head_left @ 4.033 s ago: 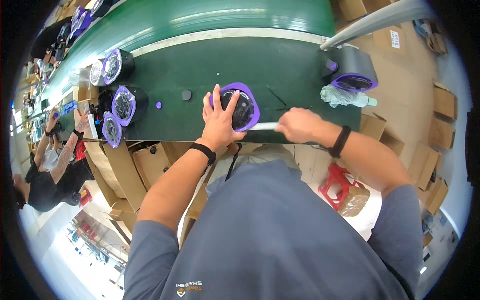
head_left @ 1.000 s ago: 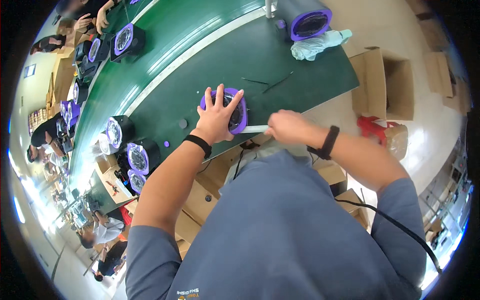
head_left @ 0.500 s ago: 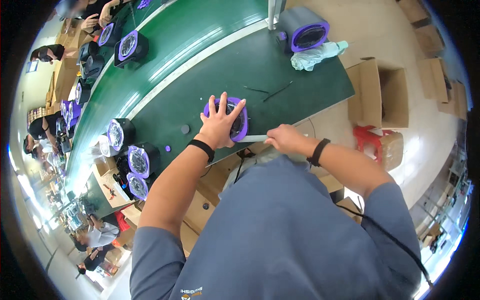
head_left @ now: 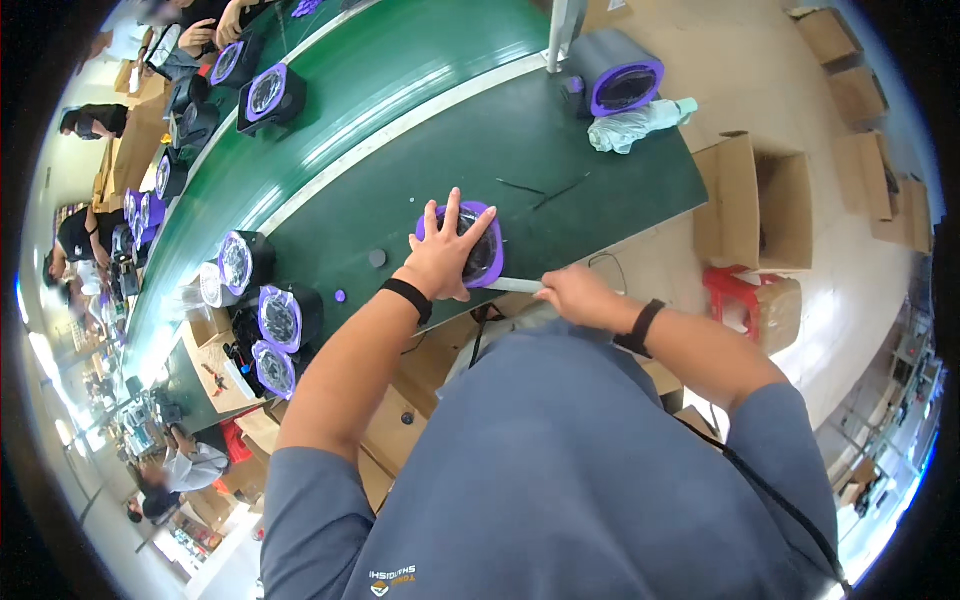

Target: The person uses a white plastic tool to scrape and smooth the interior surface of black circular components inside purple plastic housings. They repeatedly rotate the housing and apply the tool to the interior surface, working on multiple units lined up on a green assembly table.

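Near the front edge of the green table, my left hand (head_left: 445,252) lies palm down with fingers spread on a purple-rimmed unit (head_left: 491,255). The unit has a rounded-square rim and a dark, shiny front under the hand, which hides much of it. My right hand (head_left: 580,297) is closed on the right end of a pale, flat strip (head_left: 516,285), whose exact kind I cannot make out. The strip's left end meets the rim's near edge, beside my left thumb. A dark round cap (head_left: 377,258) and a small purple disc (head_left: 340,296) lie to the left.
Black cable pieces (head_left: 545,190) lie beyond the unit. A dark purple-faced unit (head_left: 622,85) and a crumpled plastic bag (head_left: 640,124) stand far right. More purple-faced units (head_left: 280,318) are at left. An open carton (head_left: 724,208) and red stool (head_left: 738,305) stand right; co-workers sit across the green belt (head_left: 350,120).
My right hand has shifted slightly right and nearer to me with the strip. The left hand stays spread on the unit. The whole view has shifted slightly.
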The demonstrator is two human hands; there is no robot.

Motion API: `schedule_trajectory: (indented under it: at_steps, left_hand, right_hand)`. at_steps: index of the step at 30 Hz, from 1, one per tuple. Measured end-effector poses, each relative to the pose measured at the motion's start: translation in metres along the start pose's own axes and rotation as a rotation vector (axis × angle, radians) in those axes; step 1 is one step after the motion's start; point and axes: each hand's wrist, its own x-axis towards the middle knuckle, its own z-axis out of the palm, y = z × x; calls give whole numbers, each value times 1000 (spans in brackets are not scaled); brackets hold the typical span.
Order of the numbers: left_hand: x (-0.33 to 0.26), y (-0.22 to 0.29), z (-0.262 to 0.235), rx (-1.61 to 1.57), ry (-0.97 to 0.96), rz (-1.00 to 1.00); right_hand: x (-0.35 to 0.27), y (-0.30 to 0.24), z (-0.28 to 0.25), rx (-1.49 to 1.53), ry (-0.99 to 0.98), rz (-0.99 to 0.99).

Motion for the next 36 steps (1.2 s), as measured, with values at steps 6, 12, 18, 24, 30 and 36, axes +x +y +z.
schedule_trajectory:
  at_steps: [6, 12, 18, 24, 30, 36]
  left_hand:
    - [-10, -28, 36, -89, 169, 51]
    - [-9, -26, 31, -59, 130, 55]
    - [-8, -21, 26, -68, 106, 30]
    - [-9, -20, 30, -97, 116, -1]
    - [-9, -15, 28, -89, 77, -26]
    - [-13, -10, 24, -108, 38, -85]
  right_hand:
    - [17, -58, -62, -239, -202, 5]
    - [36, -79, -72, -225, -405, 70]
    - [21, -20, 4, 63, -171, 76]
    - [85, -45, -68, -321, -586, -43]
    - [8, -60, 24, 528, -198, 509]
    - [26, -46, -12, -107, -152, 27]
